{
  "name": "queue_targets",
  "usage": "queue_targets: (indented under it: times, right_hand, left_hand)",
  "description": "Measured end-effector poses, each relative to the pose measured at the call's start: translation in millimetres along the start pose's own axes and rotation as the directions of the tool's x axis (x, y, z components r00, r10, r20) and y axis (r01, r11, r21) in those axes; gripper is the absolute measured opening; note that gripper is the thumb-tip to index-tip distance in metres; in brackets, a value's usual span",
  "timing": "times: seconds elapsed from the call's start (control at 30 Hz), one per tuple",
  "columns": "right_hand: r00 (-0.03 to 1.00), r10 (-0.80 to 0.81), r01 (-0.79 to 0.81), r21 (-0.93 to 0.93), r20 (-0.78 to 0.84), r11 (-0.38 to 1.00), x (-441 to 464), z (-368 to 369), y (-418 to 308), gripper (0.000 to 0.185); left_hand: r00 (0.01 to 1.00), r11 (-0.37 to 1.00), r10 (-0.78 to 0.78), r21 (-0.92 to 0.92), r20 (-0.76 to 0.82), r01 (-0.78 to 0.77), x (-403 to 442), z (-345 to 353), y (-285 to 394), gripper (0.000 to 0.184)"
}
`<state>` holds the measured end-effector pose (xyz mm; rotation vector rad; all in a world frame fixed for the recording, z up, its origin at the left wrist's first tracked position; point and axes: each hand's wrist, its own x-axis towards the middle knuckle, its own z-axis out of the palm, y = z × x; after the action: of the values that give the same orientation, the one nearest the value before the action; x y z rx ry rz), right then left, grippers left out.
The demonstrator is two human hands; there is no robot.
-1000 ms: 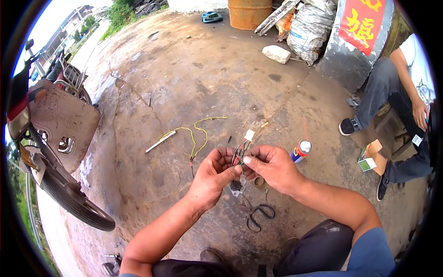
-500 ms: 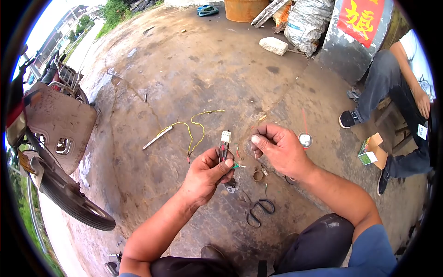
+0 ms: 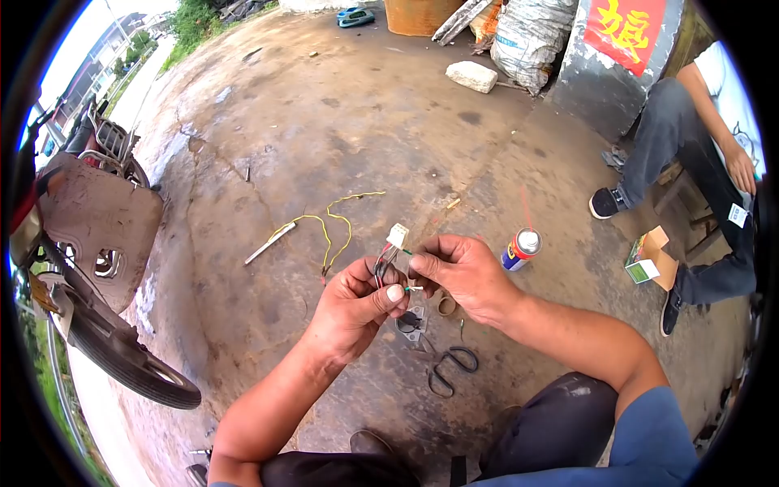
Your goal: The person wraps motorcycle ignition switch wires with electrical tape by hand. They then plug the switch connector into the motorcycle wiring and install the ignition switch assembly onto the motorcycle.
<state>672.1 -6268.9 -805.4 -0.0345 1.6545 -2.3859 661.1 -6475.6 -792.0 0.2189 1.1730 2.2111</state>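
In the middle of the head view, my left hand is closed around a bundle of thin wires. A white plug connector tops the bundle, above my fingers. A green wire end with a pale tip pokes out by my left thumb. My right hand is beside it, thumb and forefinger pinched on a short green wire just below the connector. My fingers partly hide the wires. A yellow wire trails over the ground beyond my left hand.
Black-handled scissors, a metal part and a tape ring lie below my hands. To the right are a spray can, an open carton and a seated person. A motorcycle stands left.
My right hand has moved left and down to the wires and now pinches one. The connector has tilted rightward. The spray can, hidden before except for its top, shows more fully.
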Motion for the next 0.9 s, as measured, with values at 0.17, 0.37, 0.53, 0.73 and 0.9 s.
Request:
queue_targets:
  times: [0.17, 0.37, 0.53, 0.73, 0.9]
  right_hand:
    - [0.990, -0.138, 0.139, -0.146, 0.015, 0.980, -6, 10, 3, 0.016]
    - [0.947, -0.308, 0.311, -0.490, 0.090, 0.814, -16, 16, -4, 0.015]
    - [0.913, -0.380, 0.384, -0.616, 0.146, 0.688, -17, 19, -15, 0.014]
    - [0.844, -0.460, 0.494, -0.730, 0.275, 0.472, -20, 22, -28, 0.013]
    - [0.798, -0.493, 0.553, -0.747, 0.347, 0.368, -17, 19, -29, 0.011]
  left_hand:
    - [0.991, 0.995, 0.091, -0.042, -0.102, -0.095, 2, 2, -2, 0.014]
    - [0.984, 0.991, 0.135, 0.038, -0.117, -0.131, 3, 4, -1, 0.014]
    - [0.977, 0.982, 0.175, 0.086, -0.124, -0.166, 1, 1, -3, 0.014]
    - [0.966, 0.973, 0.211, 0.123, -0.147, -0.193, -3, 2, -4, 0.015]
    - [0.951, 0.951, 0.269, 0.197, -0.150, -0.238, -6, 4, -4, 0.016]
